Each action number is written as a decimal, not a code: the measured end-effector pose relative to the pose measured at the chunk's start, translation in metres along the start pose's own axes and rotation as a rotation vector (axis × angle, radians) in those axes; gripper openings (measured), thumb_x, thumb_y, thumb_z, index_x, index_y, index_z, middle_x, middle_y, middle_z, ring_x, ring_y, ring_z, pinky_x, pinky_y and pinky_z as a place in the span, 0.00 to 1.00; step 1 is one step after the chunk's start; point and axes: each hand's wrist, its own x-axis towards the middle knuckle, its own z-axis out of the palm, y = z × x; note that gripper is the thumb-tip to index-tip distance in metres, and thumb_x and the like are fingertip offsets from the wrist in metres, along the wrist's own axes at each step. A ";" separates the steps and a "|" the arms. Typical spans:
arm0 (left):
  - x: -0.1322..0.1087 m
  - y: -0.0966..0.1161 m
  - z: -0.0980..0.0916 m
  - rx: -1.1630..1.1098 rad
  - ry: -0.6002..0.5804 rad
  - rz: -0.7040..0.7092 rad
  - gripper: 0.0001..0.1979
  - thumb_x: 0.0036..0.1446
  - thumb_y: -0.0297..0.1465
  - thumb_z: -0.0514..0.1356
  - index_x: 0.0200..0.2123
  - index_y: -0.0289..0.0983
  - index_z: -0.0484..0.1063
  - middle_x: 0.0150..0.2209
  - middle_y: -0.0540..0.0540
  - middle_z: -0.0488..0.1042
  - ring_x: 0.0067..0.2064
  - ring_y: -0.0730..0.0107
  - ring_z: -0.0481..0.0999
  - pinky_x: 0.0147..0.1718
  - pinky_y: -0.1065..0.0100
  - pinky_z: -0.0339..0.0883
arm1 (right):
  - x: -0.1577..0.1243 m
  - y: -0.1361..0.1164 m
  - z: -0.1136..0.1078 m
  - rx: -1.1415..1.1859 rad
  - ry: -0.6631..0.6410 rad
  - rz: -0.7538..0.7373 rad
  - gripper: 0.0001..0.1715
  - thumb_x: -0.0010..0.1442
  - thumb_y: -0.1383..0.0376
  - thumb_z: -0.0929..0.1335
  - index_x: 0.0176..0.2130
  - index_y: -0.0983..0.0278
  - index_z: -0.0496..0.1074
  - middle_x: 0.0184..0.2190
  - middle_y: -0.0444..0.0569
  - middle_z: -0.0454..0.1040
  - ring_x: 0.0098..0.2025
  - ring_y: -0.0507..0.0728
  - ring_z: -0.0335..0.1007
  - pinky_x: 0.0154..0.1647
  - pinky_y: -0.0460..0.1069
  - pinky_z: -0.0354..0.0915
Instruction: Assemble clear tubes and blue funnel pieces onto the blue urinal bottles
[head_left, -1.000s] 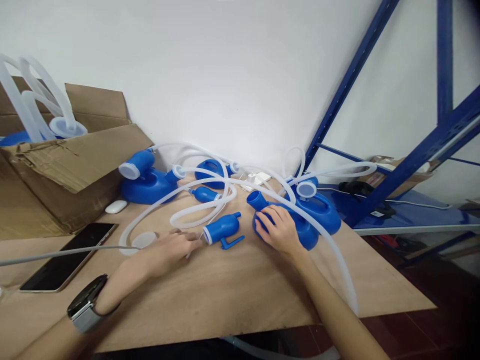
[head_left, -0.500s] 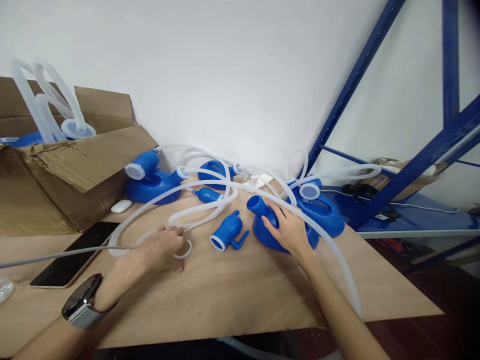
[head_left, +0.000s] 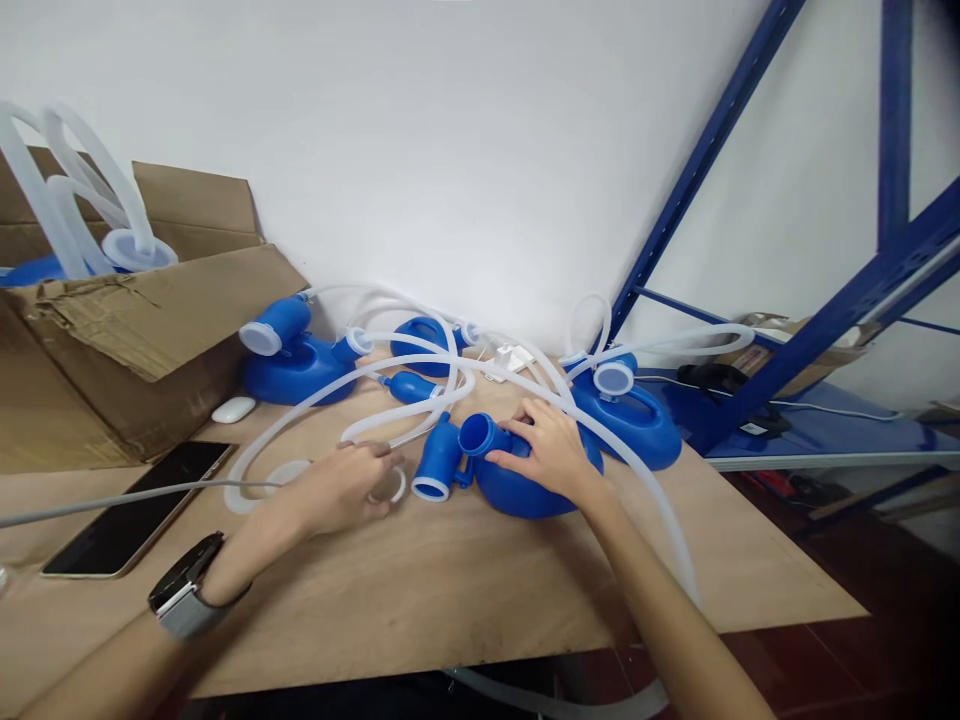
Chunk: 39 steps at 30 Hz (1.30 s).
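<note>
My right hand (head_left: pixel 547 450) is closed round the upper part of a blue urinal bottle (head_left: pixel 525 495), just behind its neck. The bottle's uncapped round mouth tilts up to the left. My left hand (head_left: pixel 345 490) pinches a thin white ring (head_left: pixel 401 485); its fingertips partly hide the ring. Between the hands lies a blue funnel-shaped adapter (head_left: pixel 437 455) with a white rim, close against the bottle. A clear hose (head_left: pixel 315 400) loops over the table behind both hands. A whitish round cap (head_left: pixel 289 472) lies beside my left wrist, partly covered.
More blue bottles with hoses stand behind, at left (head_left: pixel 300 372) and right (head_left: pixel 637 425). A cardboard box (head_left: pixel 195 310) holding hoses is at left, near a phone (head_left: pixel 139 510) and a white mouse (head_left: pixel 233 409). A blue metal rack (head_left: pixel 795 440) adjoins the table (head_left: pixel 450 600).
My right hand has brought the blue urinal bottle left and nearer, up against the adapter. My left hand has moved right with the white ring. The adapter now sits more upright.
</note>
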 end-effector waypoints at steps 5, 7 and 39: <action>0.013 0.015 -0.008 -0.334 0.427 0.057 0.24 0.64 0.41 0.60 0.60 0.40 0.72 0.57 0.40 0.77 0.55 0.53 0.78 0.53 0.56 0.73 | 0.012 -0.020 0.011 0.032 0.012 0.002 0.32 0.65 0.38 0.68 0.41 0.61 0.83 0.38 0.53 0.77 0.41 0.60 0.73 0.43 0.54 0.66; 0.019 0.021 -0.012 -0.505 0.494 0.046 0.25 0.64 0.45 0.59 0.60 0.39 0.72 0.55 0.40 0.78 0.50 0.57 0.80 0.47 0.59 0.76 | 0.015 -0.028 0.016 0.044 0.017 0.004 0.33 0.65 0.37 0.67 0.41 0.62 0.83 0.38 0.53 0.77 0.41 0.60 0.73 0.43 0.54 0.66; 0.033 0.027 -0.031 -0.347 0.362 0.047 0.14 0.60 0.41 0.69 0.42 0.38 0.80 0.40 0.45 0.82 0.42 0.59 0.80 0.42 0.65 0.69 | 0.032 -0.032 0.015 0.034 -0.156 -0.158 0.32 0.65 0.41 0.69 0.48 0.66 0.76 0.42 0.58 0.81 0.47 0.67 0.77 0.47 0.57 0.71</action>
